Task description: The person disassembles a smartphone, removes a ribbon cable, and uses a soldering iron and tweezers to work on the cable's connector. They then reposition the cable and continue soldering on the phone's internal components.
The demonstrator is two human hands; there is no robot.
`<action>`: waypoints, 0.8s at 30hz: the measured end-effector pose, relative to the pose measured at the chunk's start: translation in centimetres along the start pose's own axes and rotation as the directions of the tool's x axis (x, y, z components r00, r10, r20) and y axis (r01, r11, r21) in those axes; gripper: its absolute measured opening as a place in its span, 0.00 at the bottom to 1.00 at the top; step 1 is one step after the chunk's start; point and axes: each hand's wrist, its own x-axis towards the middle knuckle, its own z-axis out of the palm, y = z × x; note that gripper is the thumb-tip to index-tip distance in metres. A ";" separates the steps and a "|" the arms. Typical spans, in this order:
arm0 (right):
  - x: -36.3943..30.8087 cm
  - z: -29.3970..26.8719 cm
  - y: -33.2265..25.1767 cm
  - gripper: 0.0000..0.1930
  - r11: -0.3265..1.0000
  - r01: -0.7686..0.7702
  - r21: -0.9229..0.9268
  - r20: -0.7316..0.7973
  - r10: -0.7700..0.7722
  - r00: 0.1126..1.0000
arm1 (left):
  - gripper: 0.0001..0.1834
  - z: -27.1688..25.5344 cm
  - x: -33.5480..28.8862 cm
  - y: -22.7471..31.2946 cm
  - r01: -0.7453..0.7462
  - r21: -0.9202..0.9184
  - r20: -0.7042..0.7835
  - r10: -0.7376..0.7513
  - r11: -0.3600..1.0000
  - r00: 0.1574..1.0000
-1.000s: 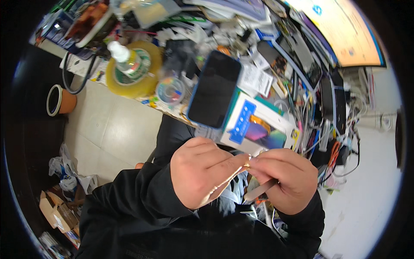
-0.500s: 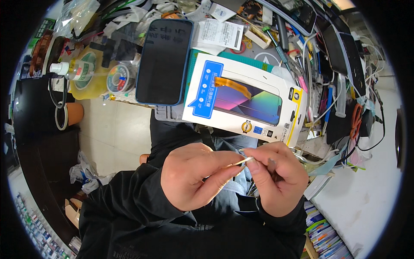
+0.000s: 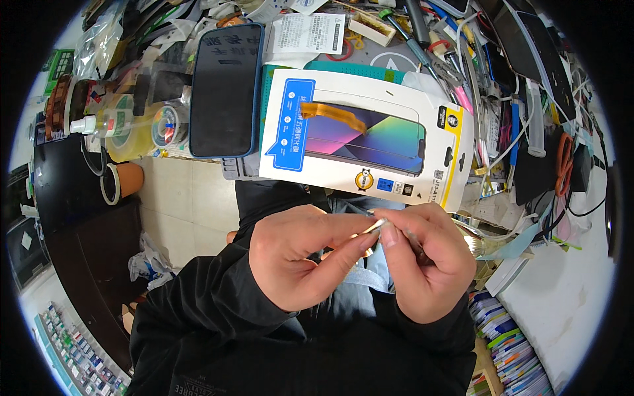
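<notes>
My left hand (image 3: 300, 257) and my right hand (image 3: 429, 261) meet over my lap, just off the bench's near edge. Between the thumb and fingers of each is a small, thin, pale piece (image 3: 375, 226), its ends mostly covered by fingertips, so its kind cannot be made out. Beyond them lies a flat white package (image 3: 337, 173) printed with a phone picture. An orange-brown flex cable (image 3: 333, 113) rests on top of it. Left of the package lies a dark phone (image 3: 224, 92) in a blue case, screen up.
A green mat (image 3: 343, 67) shows behind the package. Further left stand a pump bottle (image 3: 99, 124) and a wire spool (image 3: 166, 125). Tools, a screwdriver (image 3: 409, 43) and cables crowd the right side. A brown pot (image 3: 129, 179) stands below the bench's left end.
The view has shifted, so the package and phone sit further left and slightly higher or level in the picture. Both hands keep their pinch on the pale piece, its angle slightly steeper.
</notes>
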 end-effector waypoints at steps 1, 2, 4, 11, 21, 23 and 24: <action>0.1 0.0 0.1 0.12 0.998 0.034 -0.060 -0.009 -0.035 0.999 | 0.08 0.2 0.0 0.0 0.008 -0.002 -0.011 -0.008 1.000 1.000; 0.1 -0.1 0.3 0.11 0.991 0.084 -0.102 -0.019 -0.087 0.996 | 0.08 0.3 0.0 0.0 0.024 -0.014 -0.019 -0.024 1.000 1.000; 0.2 0.0 0.5 0.11 0.971 0.159 -0.181 -0.034 -0.168 0.985 | 0.08 0.2 0.0 0.2 0.033 0.025 -0.009 -0.033 0.999 0.999; 0.1 0.3 1.2 0.13 0.840 0.366 -0.400 -0.068 -0.426 0.902 | 0.08 -0.1 0.4 -0.2 -0.078 -0.026 0.028 0.079 0.997 0.996; -0.2 0.0 0.6 0.18 0.782 0.416 -0.463 -0.047 -0.491 0.870 | 0.11 -0.7 -0.1 0.2 -0.098 -0.116 0.039 0.104 0.988 0.994; -0.1 -0.1 0.5 0.19 0.773 0.440 -0.457 -0.017 -0.502 0.865 | 0.11 -0.8 -0.4 0.4 -0.043 -0.142 0.041 0.050 0.989 0.998; -0.1 -0.2 0.4 0.19 0.769 0.446 -0.458 -0.002 -0.502 0.865 | 0.11 -0.7 -0.3 0.3 -0.071 -0.120 0.024 0.075 0.990 0.997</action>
